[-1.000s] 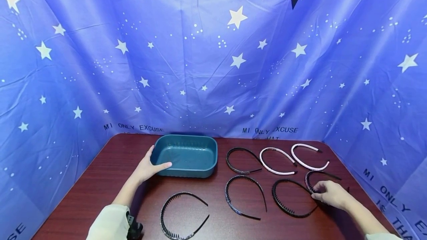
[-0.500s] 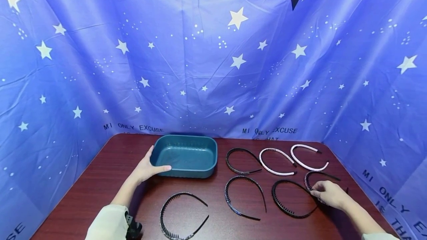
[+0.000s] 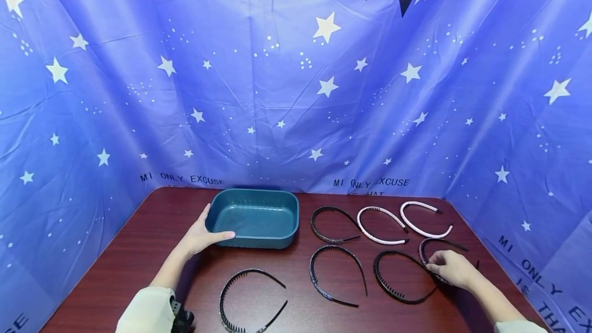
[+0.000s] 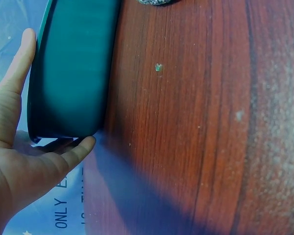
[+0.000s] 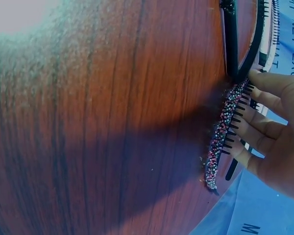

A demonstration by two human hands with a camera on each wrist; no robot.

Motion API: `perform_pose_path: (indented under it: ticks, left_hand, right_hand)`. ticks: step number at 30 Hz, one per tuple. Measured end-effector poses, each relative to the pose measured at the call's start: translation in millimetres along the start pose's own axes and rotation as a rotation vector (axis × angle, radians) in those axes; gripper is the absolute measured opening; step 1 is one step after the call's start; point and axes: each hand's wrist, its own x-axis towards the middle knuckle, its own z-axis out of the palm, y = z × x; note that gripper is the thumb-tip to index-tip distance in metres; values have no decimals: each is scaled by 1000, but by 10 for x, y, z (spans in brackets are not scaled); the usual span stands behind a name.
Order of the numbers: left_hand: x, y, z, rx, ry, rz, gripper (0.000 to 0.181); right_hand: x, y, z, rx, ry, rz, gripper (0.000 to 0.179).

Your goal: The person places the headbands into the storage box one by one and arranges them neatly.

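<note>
My left hand holds the near left corner of a dark teal plastic tub, its thumb along the front rim and its fingers at the left end. In the left wrist view the fingers reach round the tub's end wall. At the table's right side, my right hand grips a glittery headband with pink and silver specks and black teeth. This headband still lies at table level, overlapping the tip of a black toothed headband; the hand hides part of its band.
Two pale pink headbands lie at the back right. Beside them is a dark headband. Nearer are a bluish glitter headband and a silvery one. A starry blue curtain encloses the table.
The whole head view has shifted slightly left and down. Both hands keep their places, the left at the tub and the right at the glittery headband.
</note>
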Motion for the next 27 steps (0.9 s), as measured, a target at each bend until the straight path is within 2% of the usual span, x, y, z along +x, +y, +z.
perform_pose_path:
  ticks: [13,27]
  left_hand:
    - [-7,8,0,-9,1,0,121]
    - [-11,4,0,-14,-4,-1,122]
  right_hand:
    - [45,-55,-14,-101,56,47,8]
    - [22,-155,-184,-152,115,31,14]
